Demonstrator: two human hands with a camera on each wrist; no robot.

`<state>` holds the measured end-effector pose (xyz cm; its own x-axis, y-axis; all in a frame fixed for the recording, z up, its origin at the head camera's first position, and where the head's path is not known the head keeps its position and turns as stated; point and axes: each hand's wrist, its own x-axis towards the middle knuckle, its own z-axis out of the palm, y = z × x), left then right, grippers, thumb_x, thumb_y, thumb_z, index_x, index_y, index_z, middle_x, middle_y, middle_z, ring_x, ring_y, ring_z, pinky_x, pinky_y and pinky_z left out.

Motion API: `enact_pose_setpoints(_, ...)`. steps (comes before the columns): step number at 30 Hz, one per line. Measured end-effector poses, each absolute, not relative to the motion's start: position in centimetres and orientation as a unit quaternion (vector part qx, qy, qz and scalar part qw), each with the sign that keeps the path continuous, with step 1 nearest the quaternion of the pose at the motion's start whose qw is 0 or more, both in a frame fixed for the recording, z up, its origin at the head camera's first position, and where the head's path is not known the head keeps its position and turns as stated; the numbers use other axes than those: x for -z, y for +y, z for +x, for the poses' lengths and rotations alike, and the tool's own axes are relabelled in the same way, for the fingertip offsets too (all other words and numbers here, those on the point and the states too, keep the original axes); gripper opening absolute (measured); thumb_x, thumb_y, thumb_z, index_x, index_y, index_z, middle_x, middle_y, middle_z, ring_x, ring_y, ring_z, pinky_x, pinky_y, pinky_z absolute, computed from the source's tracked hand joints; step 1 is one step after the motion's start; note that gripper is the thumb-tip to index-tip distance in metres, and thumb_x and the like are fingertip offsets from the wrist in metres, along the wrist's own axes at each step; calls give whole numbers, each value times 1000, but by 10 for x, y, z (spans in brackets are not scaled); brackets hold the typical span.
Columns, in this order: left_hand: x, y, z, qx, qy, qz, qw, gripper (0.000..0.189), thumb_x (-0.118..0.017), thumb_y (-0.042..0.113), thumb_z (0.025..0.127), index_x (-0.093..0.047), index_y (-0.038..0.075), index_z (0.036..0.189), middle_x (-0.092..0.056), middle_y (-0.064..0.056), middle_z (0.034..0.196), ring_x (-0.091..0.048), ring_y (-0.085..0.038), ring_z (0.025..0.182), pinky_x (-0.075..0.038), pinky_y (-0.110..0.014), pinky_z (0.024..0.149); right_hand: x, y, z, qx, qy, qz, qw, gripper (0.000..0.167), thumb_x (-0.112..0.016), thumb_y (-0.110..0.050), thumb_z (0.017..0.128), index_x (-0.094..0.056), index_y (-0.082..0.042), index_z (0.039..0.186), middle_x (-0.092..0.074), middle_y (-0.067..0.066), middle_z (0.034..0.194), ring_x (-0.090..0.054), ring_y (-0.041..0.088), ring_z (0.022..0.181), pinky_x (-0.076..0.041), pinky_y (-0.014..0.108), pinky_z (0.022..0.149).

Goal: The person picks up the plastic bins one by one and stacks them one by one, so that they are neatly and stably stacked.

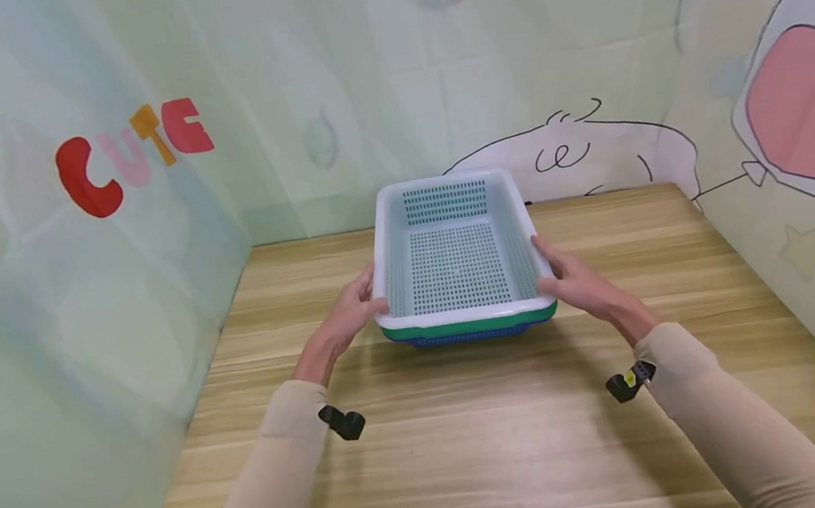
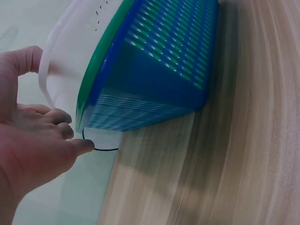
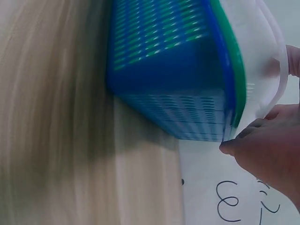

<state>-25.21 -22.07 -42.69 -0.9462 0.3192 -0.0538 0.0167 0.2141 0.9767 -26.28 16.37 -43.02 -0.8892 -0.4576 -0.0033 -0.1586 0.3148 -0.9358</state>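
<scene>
A white perforated plastic basket [image 1: 457, 269] sits nested in a green basket [image 1: 470, 325], which in turn sits in a blue basket [image 2: 154, 70]. In both wrist views the white rim stands higher than the green and blue rims, which lie close together. My left hand [image 1: 348, 311] grips the white basket's left side, thumb over the rim and the other fingers outside below it. On the opposite side my right hand [image 1: 583, 284] holds the rim the same way. The lower part of the white basket is hidden inside the others.
The baskets stand on a wood-grain table [image 1: 474, 439], toward its back edge. Printed fabric walls [image 1: 328, 87] enclose the table at the back and both sides. Each wrist carries a small black camera [image 1: 342, 422].
</scene>
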Motion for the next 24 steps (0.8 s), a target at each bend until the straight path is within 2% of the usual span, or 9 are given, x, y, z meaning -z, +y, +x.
enact_pose_setpoints(3,431,-219,-252,-608,776,111,124,90,-56,-5,87,-9,11,161,-20,-11,165,-34,-34,143,-29,-52,114,435,165,-262,548,802,-195,136,89,-54,-1,89,-2,-7,161,-9,19,165,-35,39,138,-25,58,113)
enact_pose_setpoints(7,435,-215,-251,-587,793,117,114,90,-56,-3,88,-6,11,161,-10,-9,166,-22,-32,148,-25,-52,116,440,167,-263,539,808,-195,134,90,-55,-2,89,-1,-7,161,0,15,166,-29,35,141,-21,55,115)
enact_pose_setpoints(12,435,-211,-250,-563,813,119,93,91,-55,3,87,-3,12,161,-1,-9,167,2,-26,151,-10,-55,119,444,168,-265,516,824,-196,127,94,-57,-4,86,-1,-10,161,9,12,166,-17,32,147,-16,55,116)
enact_pose_setpoints(14,436,-211,-250,-546,826,111,88,93,-56,6,85,-2,10,161,3,-8,167,9,-22,151,-2,-51,120,445,167,-266,508,830,-193,127,94,-57,-5,86,-1,-10,161,9,11,166,-16,32,147,-16,55,117)
enact_pose_setpoints(17,440,-211,-250,-528,839,101,84,95,-58,7,82,-3,8,160,8,-7,166,11,-20,151,3,-44,120,447,167,-266,506,831,-194,125,95,-57,-3,85,-1,-10,161,8,12,166,-13,32,149,-16,55,117)
enact_pose_setpoints(20,444,-211,-250,-525,842,98,81,96,-58,7,82,-3,7,160,9,-7,166,9,-20,152,3,-42,120,448,167,-266,510,828,-196,123,94,-57,-3,85,-2,-10,161,8,13,166,-12,31,149,-16,55,117)
enact_pose_setpoints(24,448,-211,-250,-546,827,108,78,93,-57,5,84,-3,8,160,1,-7,167,-8,-25,151,-13,-47,120,450,168,-265,519,821,-203,122,93,-57,-5,86,-3,-11,161,8,10,166,-8,30,150,-14,56,117)
